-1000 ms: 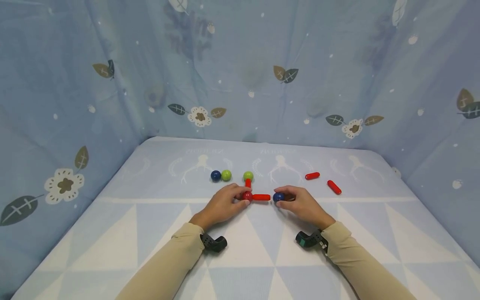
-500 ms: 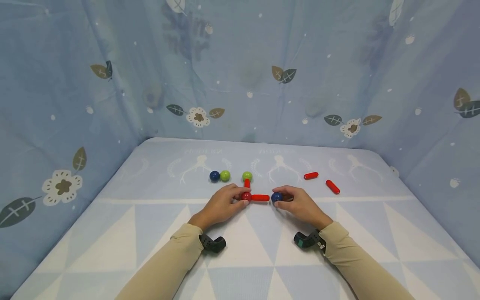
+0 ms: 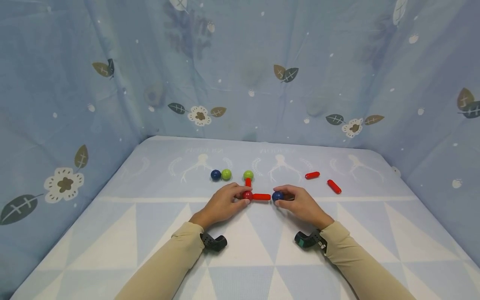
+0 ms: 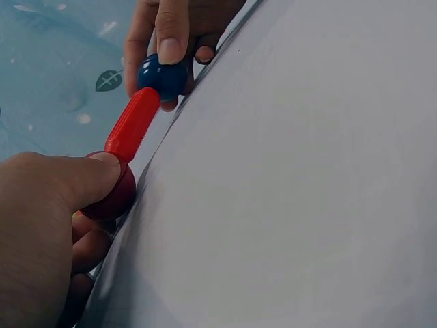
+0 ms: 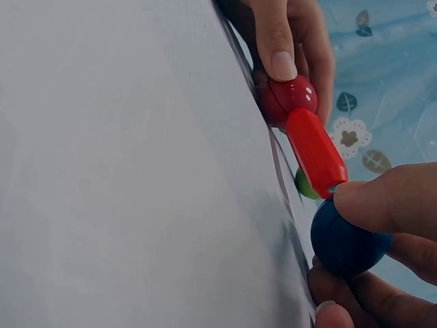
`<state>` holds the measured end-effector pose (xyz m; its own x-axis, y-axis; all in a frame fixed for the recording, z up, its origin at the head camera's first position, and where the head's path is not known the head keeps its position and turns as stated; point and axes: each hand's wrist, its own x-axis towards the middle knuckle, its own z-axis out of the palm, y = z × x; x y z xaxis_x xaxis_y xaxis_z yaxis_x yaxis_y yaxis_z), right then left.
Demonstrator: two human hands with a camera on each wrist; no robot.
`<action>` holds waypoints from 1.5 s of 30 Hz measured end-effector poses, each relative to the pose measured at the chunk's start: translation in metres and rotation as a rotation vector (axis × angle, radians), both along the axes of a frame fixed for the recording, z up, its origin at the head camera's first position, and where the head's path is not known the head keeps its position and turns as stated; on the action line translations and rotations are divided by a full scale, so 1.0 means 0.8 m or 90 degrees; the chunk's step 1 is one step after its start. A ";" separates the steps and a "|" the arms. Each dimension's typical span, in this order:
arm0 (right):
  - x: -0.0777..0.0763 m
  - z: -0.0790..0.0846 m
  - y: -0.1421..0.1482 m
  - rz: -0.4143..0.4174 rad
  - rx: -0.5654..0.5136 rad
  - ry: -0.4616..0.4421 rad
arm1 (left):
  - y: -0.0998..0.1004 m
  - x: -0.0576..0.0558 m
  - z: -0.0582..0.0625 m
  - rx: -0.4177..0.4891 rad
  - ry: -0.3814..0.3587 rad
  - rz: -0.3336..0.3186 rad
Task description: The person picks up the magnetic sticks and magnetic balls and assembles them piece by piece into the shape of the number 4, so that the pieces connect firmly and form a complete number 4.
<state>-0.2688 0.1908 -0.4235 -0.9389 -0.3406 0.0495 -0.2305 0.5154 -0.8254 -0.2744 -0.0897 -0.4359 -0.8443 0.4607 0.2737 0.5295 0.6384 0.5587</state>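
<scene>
My left hand (image 3: 224, 203) pinches a red ball (image 3: 247, 196) between thumb and fingers at mid-table. From that ball one red rod (image 3: 261, 197) points right, while another red rod (image 3: 248, 182) runs back to a green ball (image 3: 248, 175). My right hand (image 3: 303, 204) pinches a blue ball (image 3: 277, 196) just off the free end of the right-pointing rod. In the right wrist view, a shiny tip shows at the rod's end, close against the blue ball (image 5: 348, 239); whether they touch I cannot tell.
A dark blue ball (image 3: 215, 175) and a green ball (image 3: 226, 174) sit side by side, back left. Two loose red rods, one nearer the back (image 3: 312, 175) and one farther right (image 3: 334, 186), lie on the patterned tablecloth (image 3: 243, 250). Blue curtains (image 3: 240, 83) surround the table.
My right hand has brought the blue ball slightly left, narrowing the gap to the rod's end. The left hand keeps its hold on the red ball.
</scene>
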 end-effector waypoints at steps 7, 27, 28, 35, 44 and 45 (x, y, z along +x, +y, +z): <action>-0.001 -0.002 0.001 0.001 0.000 0.003 | 0.000 -0.002 -0.002 0.000 -0.002 0.001; 0.003 -0.005 -0.002 0.004 0.013 0.022 | 0.000 -0.001 -0.005 -0.017 0.000 -0.007; 0.003 -0.005 -0.002 0.004 0.014 0.023 | 0.000 -0.001 -0.004 -0.019 -0.001 -0.007; 0.002 -0.002 -0.002 -0.006 0.033 0.024 | 0.001 0.000 0.000 -0.019 -0.004 -0.009; 0.000 0.000 -0.002 -0.017 0.052 0.032 | 0.000 -0.003 0.000 -0.027 0.002 -0.011; 0.000 0.000 -0.002 -0.017 0.054 0.034 | 0.000 -0.003 0.000 -0.027 0.001 -0.012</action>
<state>-0.2688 0.1894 -0.4239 -0.9443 -0.3211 0.0718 -0.2585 0.5892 -0.7655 -0.2765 -0.0900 -0.4360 -0.8351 0.4876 0.2546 0.5422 0.6519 0.5301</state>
